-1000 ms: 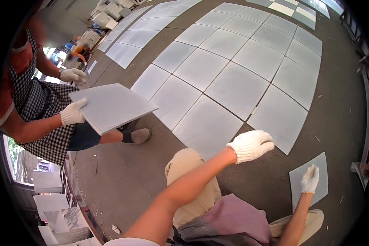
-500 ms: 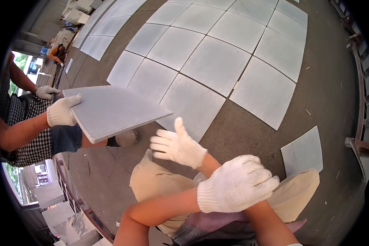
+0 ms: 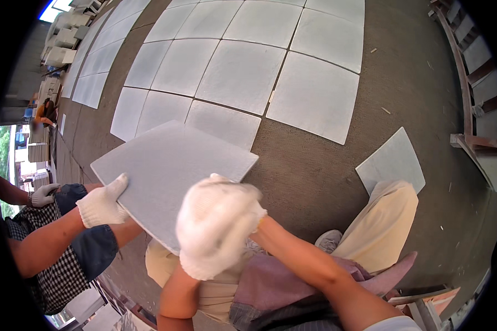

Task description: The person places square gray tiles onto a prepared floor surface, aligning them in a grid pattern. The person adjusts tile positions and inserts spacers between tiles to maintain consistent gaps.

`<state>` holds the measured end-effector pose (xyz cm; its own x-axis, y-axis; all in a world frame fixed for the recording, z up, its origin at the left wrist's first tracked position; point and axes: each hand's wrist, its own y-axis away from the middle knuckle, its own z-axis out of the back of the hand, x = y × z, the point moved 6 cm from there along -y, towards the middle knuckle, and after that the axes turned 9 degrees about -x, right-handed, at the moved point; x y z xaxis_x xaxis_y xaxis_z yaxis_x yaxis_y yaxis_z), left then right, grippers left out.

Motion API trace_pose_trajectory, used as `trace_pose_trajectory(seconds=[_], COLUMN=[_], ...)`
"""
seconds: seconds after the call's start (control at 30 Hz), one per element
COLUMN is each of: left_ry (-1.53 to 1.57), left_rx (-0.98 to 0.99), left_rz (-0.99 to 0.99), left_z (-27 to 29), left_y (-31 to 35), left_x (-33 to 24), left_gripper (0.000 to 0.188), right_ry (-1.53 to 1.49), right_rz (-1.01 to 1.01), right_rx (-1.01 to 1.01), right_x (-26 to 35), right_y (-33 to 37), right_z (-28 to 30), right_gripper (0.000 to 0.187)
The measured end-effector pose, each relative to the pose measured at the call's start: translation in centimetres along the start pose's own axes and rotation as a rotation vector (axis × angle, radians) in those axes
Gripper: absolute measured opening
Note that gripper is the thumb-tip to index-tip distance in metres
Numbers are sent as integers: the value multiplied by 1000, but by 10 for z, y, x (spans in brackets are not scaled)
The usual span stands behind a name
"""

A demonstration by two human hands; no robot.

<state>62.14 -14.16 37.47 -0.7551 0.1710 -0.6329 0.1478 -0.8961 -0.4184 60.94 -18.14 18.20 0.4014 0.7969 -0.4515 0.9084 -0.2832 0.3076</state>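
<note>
A square pale grey stone tile (image 3: pixel 165 160) is held tilted above the floor at the front left. A co-worker's gloved hand (image 3: pixel 105 205) grips its left edge. My left hand (image 3: pixel 204 237), in a white knit glove, is blurred in front of the tile's near right part. Just behind it, partly covered, my right hand (image 3: pixel 244 196) in a matching glove reaches to the tile's right edge. The fingers of both my hands are hidden or smeared, so any grip on the tile does not show.
Rows of large pale tiles (image 3: pixel 240 74) lie on the brown floor ahead. One smaller tile (image 3: pixel 395 163) lies by my right knee. A wooden rack (image 3: pixel 459 66) runs along the right side. The co-worker, in a checked garment (image 3: pixel 44 270), is close on my left.
The co-worker's tile has come nearer, in front of my legs. My hands have moved left to it and now overlap; my right hand was spread before. The view has shifted.
</note>
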Motion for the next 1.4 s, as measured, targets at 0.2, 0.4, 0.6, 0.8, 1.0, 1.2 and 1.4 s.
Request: trace_pose_trajectory(seconds=[0.2,0.4,0.6,0.8,1.0,1.2,1.4], left_ry=[67,177,-251,-497,-236,575,485], left_rx=[236,654,831,937,1088,694,195], left_rz=[80,392,183,151,646,1270,1237], left_z=[-35,-80,-125,-180,-177,-192,-218], left_y=[-4,42,48,21,34,87,160], left_x=[-20,-1,68,123,205,224,267], left_gripper=[21,28,40,47,64,60,43], right_ry=[449,728,996,884,902,920,833], right_rz=[261,821,892,821,692,670,951], right_rx=[-597,-618,-856,-801,-769,-774,-1097], right_x=[64,150,183,174,158,179,231], right_y=[86,164,237,248,248,252,225], right_z=[-20,1,21,36,13,36,133], right_gripper=[16,42,52,65,68,59,43])
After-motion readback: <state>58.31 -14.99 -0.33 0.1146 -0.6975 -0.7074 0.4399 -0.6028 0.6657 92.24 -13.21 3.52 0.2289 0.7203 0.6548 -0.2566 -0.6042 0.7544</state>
